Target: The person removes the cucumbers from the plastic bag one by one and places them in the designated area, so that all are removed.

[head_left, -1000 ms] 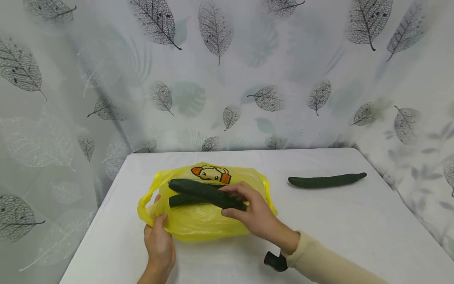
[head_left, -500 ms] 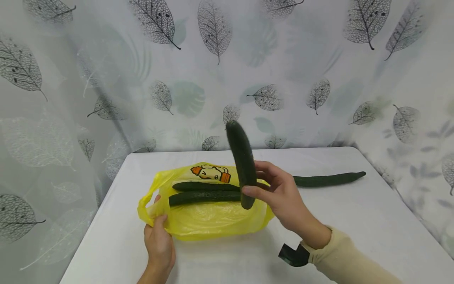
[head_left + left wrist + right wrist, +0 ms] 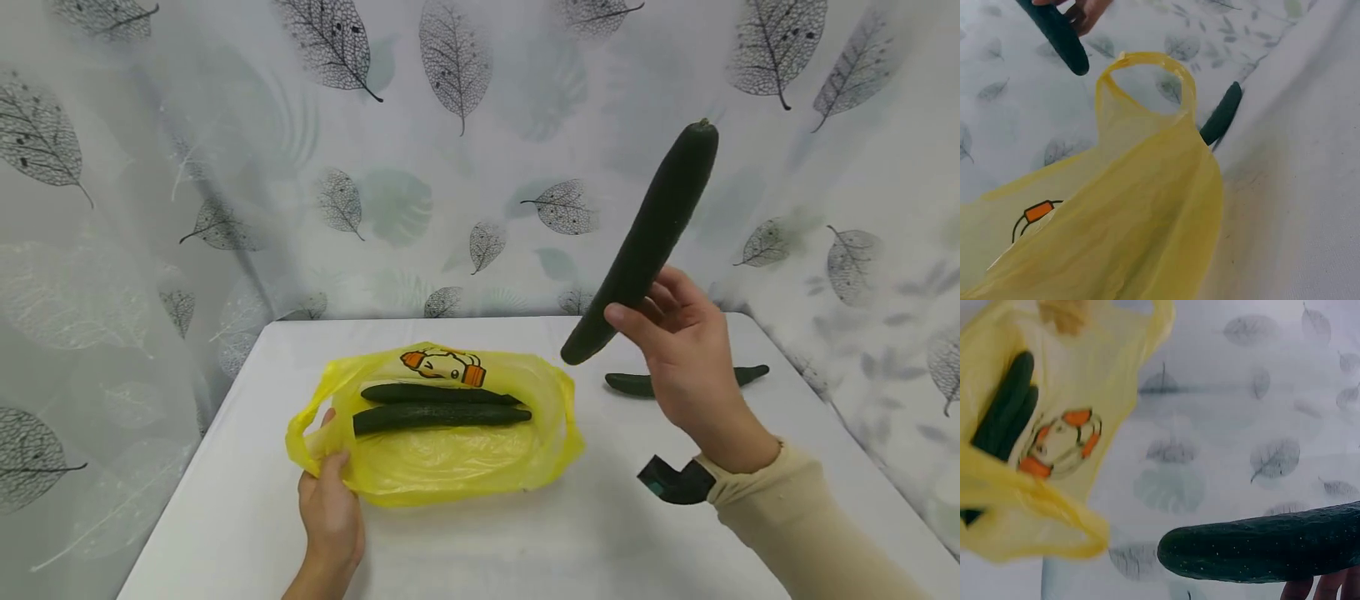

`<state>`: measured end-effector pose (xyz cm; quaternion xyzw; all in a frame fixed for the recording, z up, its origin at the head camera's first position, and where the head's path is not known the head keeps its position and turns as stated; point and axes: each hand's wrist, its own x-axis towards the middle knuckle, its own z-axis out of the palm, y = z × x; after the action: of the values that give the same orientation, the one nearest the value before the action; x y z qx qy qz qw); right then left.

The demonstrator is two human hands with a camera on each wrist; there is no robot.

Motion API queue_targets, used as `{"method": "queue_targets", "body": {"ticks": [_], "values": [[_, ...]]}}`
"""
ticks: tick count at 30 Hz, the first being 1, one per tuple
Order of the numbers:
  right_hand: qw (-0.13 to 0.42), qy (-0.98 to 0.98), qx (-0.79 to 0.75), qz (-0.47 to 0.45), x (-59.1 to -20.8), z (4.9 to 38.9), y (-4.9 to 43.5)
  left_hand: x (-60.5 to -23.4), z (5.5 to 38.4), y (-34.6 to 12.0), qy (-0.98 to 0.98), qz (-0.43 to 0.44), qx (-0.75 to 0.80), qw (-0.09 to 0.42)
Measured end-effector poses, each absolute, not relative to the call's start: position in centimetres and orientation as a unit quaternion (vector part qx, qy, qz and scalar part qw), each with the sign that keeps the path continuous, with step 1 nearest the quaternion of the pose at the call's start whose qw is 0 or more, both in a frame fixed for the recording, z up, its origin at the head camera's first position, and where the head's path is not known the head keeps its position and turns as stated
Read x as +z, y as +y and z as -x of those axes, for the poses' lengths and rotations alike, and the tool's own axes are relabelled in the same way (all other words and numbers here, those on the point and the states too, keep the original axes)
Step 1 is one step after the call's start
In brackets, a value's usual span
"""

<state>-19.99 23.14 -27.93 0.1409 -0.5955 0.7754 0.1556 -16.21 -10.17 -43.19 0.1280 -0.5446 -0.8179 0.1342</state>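
Note:
In the head view my right hand grips a dark green cucumber near its lower end, raised and tilted, to the right of the bag. The right wrist view shows the same cucumber with fingertips beneath it. My left hand holds the left handle side of a yellow plastic bag, some fingers hidden by the plastic. Inside the bag lie two cucumbers side by side, a rear cucumber and a front cucumber. The bag's mouth faces me.
Another cucumber lies on the white table at the right, partly behind my right hand. A leaf-patterned curtain hangs behind the table. A black wrist device sits at my right sleeve.
My right hand has lifted a cucumber out of the bag and carried it up and to the right. The left hand stays at the bag's handle.

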Motion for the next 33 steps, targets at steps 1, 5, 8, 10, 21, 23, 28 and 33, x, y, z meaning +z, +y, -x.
{"method": "queue_targets", "body": {"ticks": [1,5,8,10,21,23,28,33], "values": [[0.169,-0.599,0.769,-0.142,-27.9,20.1,23.6,-43.2,16.2,-10.2,-0.545,-0.129,-0.817,0.133],[0.218,-0.637,0.724,-0.151,-28.5,20.7,25.3,-43.1,16.2,-10.2,-0.547,-0.128,-0.817,0.130],[0.242,-0.692,0.662,-0.156,-29.6,21.0,26.6,-43.1,16.2,-10.3,-0.551,-0.125,-0.815,0.128],[0.257,-0.748,0.593,-0.148,-30.5,21.1,27.5,-43.1,16.2,-10.3,-0.556,-0.126,-0.812,0.126],[0.229,-0.903,0.341,-0.123,-36.5,22.2,31.8,-43.2,16.1,-10.3,-0.564,-0.144,-0.805,0.118],[0.215,-0.917,0.316,-0.119,-37.3,22.3,32.8,-43.2,16.2,-10.3,-0.565,-0.144,-0.804,0.115],[0.180,-0.938,0.266,-0.132,-39.0,22.4,35.5,-43.2,16.2,-10.3,-0.567,-0.136,-0.805,0.112],[0.170,-0.951,0.206,-0.155,-40.5,22.5,37.7,-43.3,16.3,-10.3,-0.566,-0.131,-0.806,0.112]]}}
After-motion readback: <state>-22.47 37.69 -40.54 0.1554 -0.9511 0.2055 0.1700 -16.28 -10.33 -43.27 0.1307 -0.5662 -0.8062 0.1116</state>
